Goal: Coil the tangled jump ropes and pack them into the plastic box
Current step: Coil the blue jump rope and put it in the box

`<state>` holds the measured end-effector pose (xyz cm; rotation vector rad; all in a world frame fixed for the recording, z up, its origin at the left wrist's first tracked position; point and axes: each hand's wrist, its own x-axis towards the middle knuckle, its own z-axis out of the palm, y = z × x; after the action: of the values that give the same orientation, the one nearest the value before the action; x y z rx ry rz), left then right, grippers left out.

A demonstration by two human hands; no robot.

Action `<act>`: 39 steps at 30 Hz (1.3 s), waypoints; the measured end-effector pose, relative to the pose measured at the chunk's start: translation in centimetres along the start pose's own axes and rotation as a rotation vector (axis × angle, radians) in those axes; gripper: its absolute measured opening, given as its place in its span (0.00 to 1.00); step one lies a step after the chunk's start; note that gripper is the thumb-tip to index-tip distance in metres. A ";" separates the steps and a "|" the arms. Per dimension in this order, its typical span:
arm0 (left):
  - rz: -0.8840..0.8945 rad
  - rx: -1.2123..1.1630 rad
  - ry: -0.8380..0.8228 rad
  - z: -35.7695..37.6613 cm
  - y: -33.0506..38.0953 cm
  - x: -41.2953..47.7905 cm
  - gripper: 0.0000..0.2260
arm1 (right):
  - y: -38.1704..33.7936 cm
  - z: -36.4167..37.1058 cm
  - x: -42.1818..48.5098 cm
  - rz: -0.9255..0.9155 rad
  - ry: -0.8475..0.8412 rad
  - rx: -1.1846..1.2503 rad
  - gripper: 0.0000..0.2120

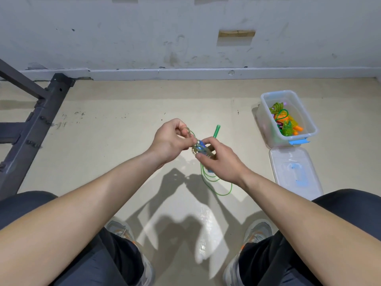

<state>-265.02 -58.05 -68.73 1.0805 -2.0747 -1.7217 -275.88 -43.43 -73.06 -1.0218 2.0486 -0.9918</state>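
A green jump rope hangs in loops from between my two hands above the floor. My left hand pinches a strand of the rope near its top. My right hand grips a bunched part of the rope with a blue piece in it. One green handle sticks up just past my right hand. The clear plastic box stands on the floor at the right, holding several coiled ropes in green, orange and pink.
The box's clear lid with blue clips lies flat on the floor just in front of the box. A dark metal frame stands at the left against the white wall. My knees and shoes fill the bottom of the view.
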 end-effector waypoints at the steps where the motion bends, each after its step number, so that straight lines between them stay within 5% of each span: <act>1: 0.029 0.040 0.005 0.2 0.4 0.0 0.15 | -0.2 -0.1 -0.1 0.032 -0.013 0.042 0.12; 6: 0.018 -0.084 0.006 2.1 3.1 0.8 0.10 | -0.8 -2.8 -0.7 0.141 -0.041 0.260 0.22; 12: 0.054 -0.285 -0.015 7.1 9.7 3.9 0.10 | -0.6 -10.0 -1.3 0.195 -0.042 0.468 0.11; 20: 0.019 -0.312 -0.115 17.2 13.6 10.3 0.08 | 3.9 -22.6 0.7 0.297 0.154 0.249 0.15; 30: 0.037 -0.045 -0.085 31.7 9.1 24.1 0.08 | 20.4 -29.5 7.5 0.401 0.435 0.039 0.24; 39: 0.231 0.618 -0.051 40.1 1.7 34.0 0.03 | 32.5 -27.3 14.8 0.492 0.402 -0.304 0.24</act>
<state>-313.64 -50.59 -87.49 0.8838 -2.7255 -1.0279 -316.57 -33.19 -89.09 -0.4242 2.6678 -0.6717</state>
